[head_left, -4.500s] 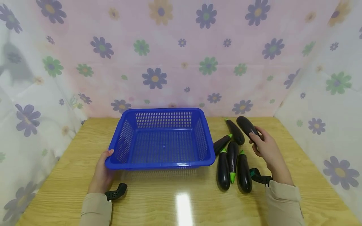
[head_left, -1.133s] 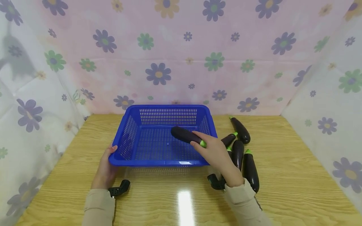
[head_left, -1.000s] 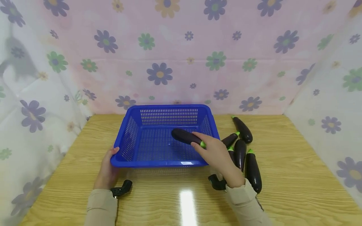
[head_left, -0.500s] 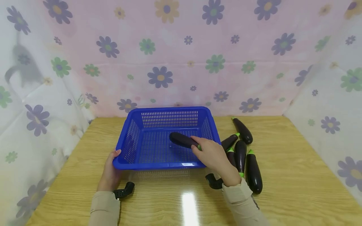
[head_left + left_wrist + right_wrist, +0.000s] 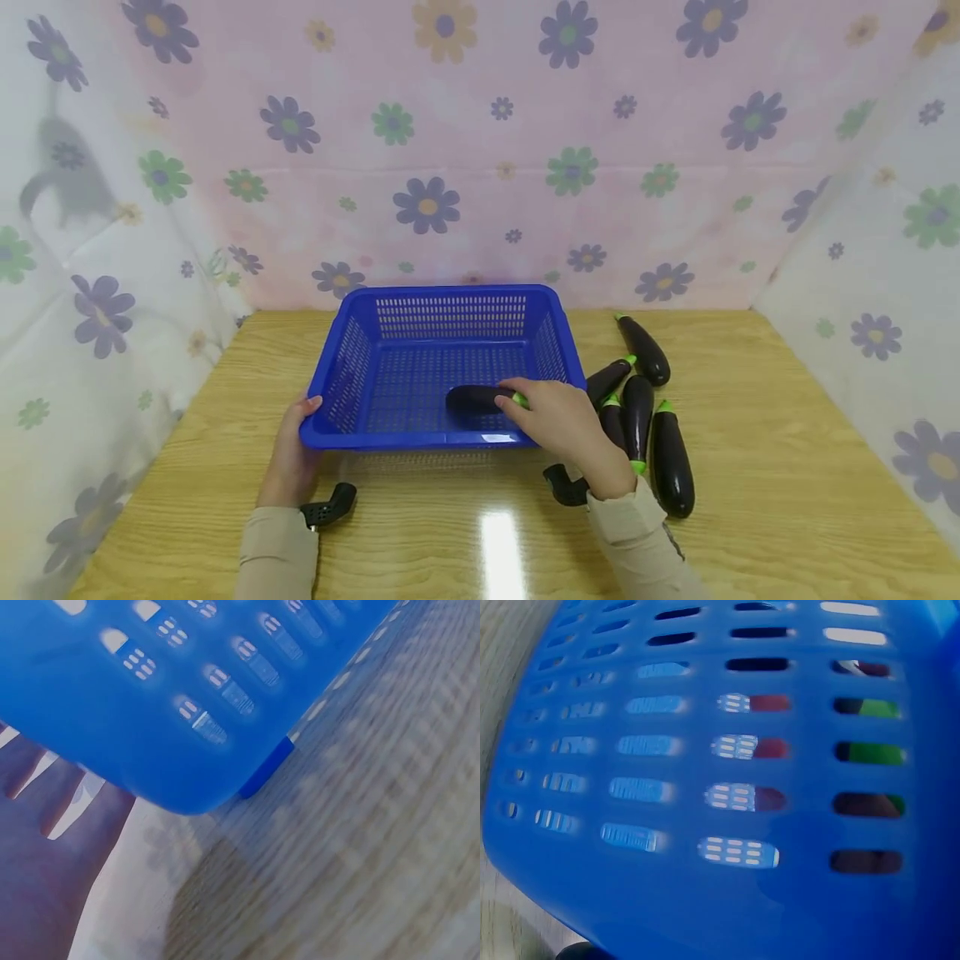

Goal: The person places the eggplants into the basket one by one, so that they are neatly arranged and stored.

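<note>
A blue plastic basket (image 5: 450,367) sits on the wooden table, its long side toward me. My left hand (image 5: 291,454) grips its near left corner, thumb over the rim; the left wrist view shows the fingers (image 5: 45,802) under the blue wall. Low inside the basket, near its front right, my right hand (image 5: 562,417) holds a dark eggplant (image 5: 474,401) by its green-capped end. In the right wrist view the basket wall (image 5: 810,915) fills most of the picture. Bits of the green cap (image 5: 877,752) and of the hand show through its slots.
Right of the basket lie several more eggplants, among them one at the back (image 5: 643,348) and one farthest right (image 5: 672,462). The right forearm passes over the near left of this group. A flowered cloth (image 5: 480,167) hangs behind the table and along both sides.
The right hand has brought an eggplant from the right side over the basket, then lowered it inside toward the front. The left hand has stayed at the basket's corner.
</note>
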Demonstrator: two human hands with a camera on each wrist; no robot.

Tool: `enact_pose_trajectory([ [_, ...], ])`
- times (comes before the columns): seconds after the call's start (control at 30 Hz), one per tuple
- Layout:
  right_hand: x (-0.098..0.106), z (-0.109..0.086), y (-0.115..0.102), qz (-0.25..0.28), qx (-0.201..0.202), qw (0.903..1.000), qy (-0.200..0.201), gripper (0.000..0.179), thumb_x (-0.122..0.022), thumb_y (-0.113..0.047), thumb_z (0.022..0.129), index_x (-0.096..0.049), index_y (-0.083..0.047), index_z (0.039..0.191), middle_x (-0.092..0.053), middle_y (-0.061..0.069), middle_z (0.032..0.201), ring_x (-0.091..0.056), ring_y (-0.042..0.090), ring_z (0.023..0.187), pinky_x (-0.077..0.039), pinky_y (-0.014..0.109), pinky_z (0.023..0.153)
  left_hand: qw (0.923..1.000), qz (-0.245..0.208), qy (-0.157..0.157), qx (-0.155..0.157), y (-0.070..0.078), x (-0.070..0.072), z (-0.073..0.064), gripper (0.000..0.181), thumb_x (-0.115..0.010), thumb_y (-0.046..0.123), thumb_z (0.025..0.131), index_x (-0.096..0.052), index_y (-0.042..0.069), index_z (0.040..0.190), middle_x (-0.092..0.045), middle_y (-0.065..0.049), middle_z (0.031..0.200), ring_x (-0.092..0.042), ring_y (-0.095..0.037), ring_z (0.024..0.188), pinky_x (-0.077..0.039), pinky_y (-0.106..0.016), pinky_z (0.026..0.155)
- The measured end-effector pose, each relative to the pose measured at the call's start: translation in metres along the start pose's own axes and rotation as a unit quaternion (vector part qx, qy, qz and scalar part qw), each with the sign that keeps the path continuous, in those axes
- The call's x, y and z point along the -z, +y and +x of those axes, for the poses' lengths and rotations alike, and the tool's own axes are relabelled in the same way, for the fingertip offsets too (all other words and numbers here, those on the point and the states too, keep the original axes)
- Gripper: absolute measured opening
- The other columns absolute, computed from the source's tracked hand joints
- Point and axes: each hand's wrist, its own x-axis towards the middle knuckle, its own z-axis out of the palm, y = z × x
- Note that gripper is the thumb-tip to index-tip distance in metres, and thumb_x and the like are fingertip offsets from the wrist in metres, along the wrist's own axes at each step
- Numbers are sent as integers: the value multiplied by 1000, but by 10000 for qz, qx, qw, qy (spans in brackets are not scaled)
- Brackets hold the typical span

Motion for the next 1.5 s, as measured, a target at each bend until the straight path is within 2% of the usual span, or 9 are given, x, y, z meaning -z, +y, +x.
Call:
enact_pose_trajectory([
  [0.43,-7,-6,-3,-552,139,9975,-417,33,-44,-38,90,-59,-24,116,-37,-12,46,-35,7,42,-25,27,39,10000,-5,-84,18,-8,6,-2,62,-36,44,90,-10,27,143,-23,-6,142,-32,-24,120,-24,-36,95],
  [0.6,-7,-5,-3,-603,254,9972,-369,30,-43,-38,91,-62,-25,110,-56,-14,64,-49,5,53,-34,26,45,9999,17,-122,-63,-8,5,-2,60,-35,43,90,-12,27,143,-25,-7,141,-33,-25,120,-23,-36,95],
  [0.7,-7,-4,-3,-630,355,9969,-322,26,-43,-39,91,-66,-26,94,-57,-16,68,-50,3,58,-37,26,49,9999,42,-130,-83,-6,4,-2,59,-35,44,90,-13,28,143,-25,-6,141,-32,-24,120,-22,-37,96],
  [0.77,-7,-3,-2,-646,415,9965,-322,30,-42,-40,92,-64,-26,76,-49,-16,58,-47,3,53,-35,25,48,9999,35,-135,-68,-5,5,-2,60,-35,45,90,-13,29,143,-24,-5,142,-31,-24,121,-21,-38,96],
  [0.93,-4,-1,-3,-686,502,9960,-258,45,-40,-42,92,-39,-24,51,-29,-13,46,-34,4,43,-28,23,42,9999,9,-109,-81,-3,6,-3,60,-35,46,90,-11,30,143,-23,-5,142,-30,-25,122,-20,-40,97],
  [1.03,-3,0,-4,-623,512,9965,-212,45,-40,-43,92,-35,-24,51,-27,-13,47,-33,4,43,-27,24,42,9999,1,-81,-119,-2,6,-3,60,-35,45,90,-11,29,143,-24,-5,142,-31,-25,122,-20,-40,97],
  [1.13,-2,-1,-3,-456,507,9975,-190,40,-43,-43,91,-46,-26,54,-31,-14,46,-35,4,44,-29,24,43,9999,-34,-87,-110,-3,5,-3,61,-35,44,90,-10,28,143,-23,-5,142,-29,-25,122,-18,-39,98],
  [1.3,-4,-1,2,-192,505,9985,-99,26,-48,-41,89,-69,-27,82,-48,-17,54,-45,1,51,-35,24,47,9999,-49,-88,-72,-6,4,-1,63,-38,45,89,-10,29,143,-23,-3,142,-29,-24,123,-17,-40,99],
  [1.5,-5,0,3,-140,473,9988,7,25,-49,-41,89,-69,-27,96,-59,-20,74,-50,-1,60,-39,24,53,10000,-66,-72,-8,-5,4,0,63,-38,46,89,-11,30,143,-22,-3,143,-29,-24,124,-19,-39,99],
])
